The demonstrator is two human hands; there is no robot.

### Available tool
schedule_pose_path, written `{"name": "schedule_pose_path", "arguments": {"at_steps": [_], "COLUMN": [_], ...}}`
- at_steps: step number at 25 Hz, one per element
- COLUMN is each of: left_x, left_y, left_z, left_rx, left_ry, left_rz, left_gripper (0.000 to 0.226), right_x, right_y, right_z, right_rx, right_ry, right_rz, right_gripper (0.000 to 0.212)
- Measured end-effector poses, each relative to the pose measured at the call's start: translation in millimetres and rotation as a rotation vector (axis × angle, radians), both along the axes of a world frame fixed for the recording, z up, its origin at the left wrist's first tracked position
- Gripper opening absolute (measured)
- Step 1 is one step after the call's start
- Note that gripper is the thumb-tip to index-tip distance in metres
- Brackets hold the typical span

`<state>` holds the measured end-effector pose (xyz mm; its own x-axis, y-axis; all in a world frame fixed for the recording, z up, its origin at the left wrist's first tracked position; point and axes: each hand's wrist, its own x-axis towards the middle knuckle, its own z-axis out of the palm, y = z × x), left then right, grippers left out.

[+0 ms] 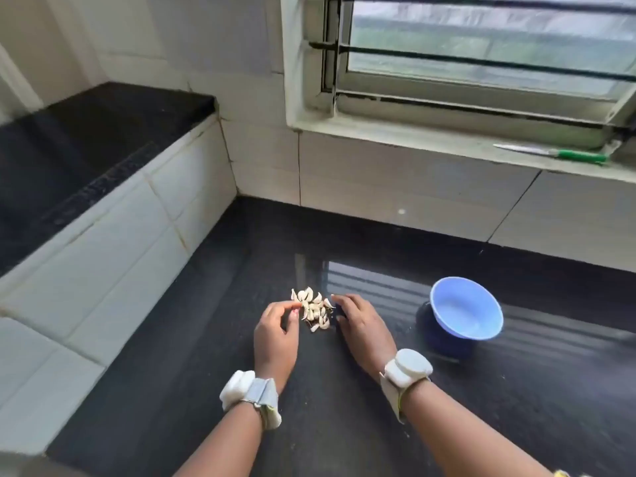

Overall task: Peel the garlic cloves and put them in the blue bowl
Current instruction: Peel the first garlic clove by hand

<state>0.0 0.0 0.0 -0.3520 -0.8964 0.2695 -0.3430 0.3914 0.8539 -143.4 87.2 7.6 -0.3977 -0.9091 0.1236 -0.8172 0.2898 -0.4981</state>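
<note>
Left grip (277, 323): fingers curled, tips at the left edge of the cloves (315, 308), seemingly pinching one, though too small to tell for sure. Cloves heaped on the dark desk (344, 407), between both grips. Right grip (358, 320): fingers bent down just beside the heap's right edge, clasping nothing visible. Bowl (466, 308) farther right on the desk, apart from the heap. Knife (554, 153) on the sill (395, 132), far right.
</note>
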Motion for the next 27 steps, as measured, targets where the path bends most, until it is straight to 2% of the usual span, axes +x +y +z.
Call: {"name": "schedule_pose_path", "arguments": {"at_steps": [5, 9, 17, 20, 21, 23, 25, 27], "left_x": [-19.4, -18.5, -19.0, -17.7, -18.4, -21.5, -29.5, -40.4], "left_y": [1.8, -1.7, 4.9, 11.7, 14.9, 22.1, 28.8, 33.7], "left_z": [2.3, -2.0, -2.2, 0.2, 1.3, 3.5, 7.1, 12.5], "left_rx": [0.091, 0.061, 0.061, 0.058, 0.065, 0.125, 0.253, 0.405], "left_ry": [0.038, 0.01, 0.052, 0.081, 0.098, 0.136, 0.165, 0.206], "left_rz": [-0.024, -0.06, -0.045, -0.057, -0.067, -0.105, -0.167, -0.212], "left_gripper": [0.019, 0.015, 0.016, 0.02, 0.021, 0.021, 0.022, 0.022], "right_x": [-7.8, -10.1, -11.0, -15.3, -16.5, -16.4, -16.2, -15.9], "right_y": [-27.3, -29.9, -26.0, -11.2, -5.4, 2.6, 8.6, 12.6], "right_z": [-2.4, -7.4, -15.3, -13.5, -12.1, -2.8, 5.8, 13.4], "right_rx": [-0.033, -0.061, -0.168, -0.182, -0.201, -0.234, -0.212, -0.209], "right_ry": [0.084, 0.181, 0.327, 0.412, 0.322, -0.043, -0.423, -0.729], "right_rz": [0.039, 0.089, 0.057, 0.047, 0.018, -0.127, -0.27, -0.316], "right_gripper": [0.034, 0.026, 0.011, 0.017, 0.013, 0.008, 0.011, 0.011]}}
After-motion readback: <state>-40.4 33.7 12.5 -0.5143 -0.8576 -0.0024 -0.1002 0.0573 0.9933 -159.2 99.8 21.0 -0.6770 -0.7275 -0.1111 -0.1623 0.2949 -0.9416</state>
